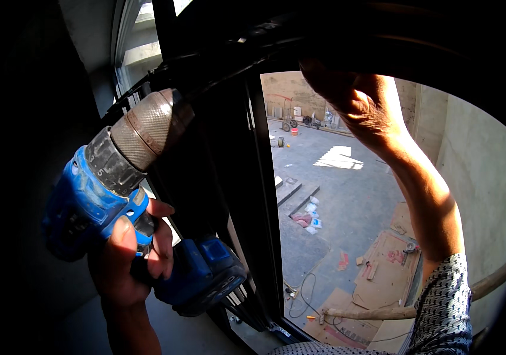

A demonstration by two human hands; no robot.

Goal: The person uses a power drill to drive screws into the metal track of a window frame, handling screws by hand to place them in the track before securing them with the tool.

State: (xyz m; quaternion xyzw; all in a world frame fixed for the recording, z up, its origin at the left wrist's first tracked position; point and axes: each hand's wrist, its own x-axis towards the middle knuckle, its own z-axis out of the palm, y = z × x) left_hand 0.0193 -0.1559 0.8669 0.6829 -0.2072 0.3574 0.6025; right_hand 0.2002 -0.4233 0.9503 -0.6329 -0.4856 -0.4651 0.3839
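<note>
A blue cordless drill (99,186) with a worn metal chuck is in my left hand (124,257), whose thumb and fingers wrap round its grip. The chuck points up and to the right, toward a dark frame (220,160); its tip is lost in shadow, so I cannot tell if a bit is in it. My right hand (362,109) is raised to the dark upper part of the frame. Its fingers vanish into the shadow there, and what they touch or hold is hidden.
Past the frame lies a grey floor (306,171) well below. On it are cardboard sheets (380,269), white and pink bags (309,219), a red bucket (294,132) and a hand truck (288,115). A wooden pole (377,313) crosses behind my right sleeve. A concrete wall (478,148) stands at right.
</note>
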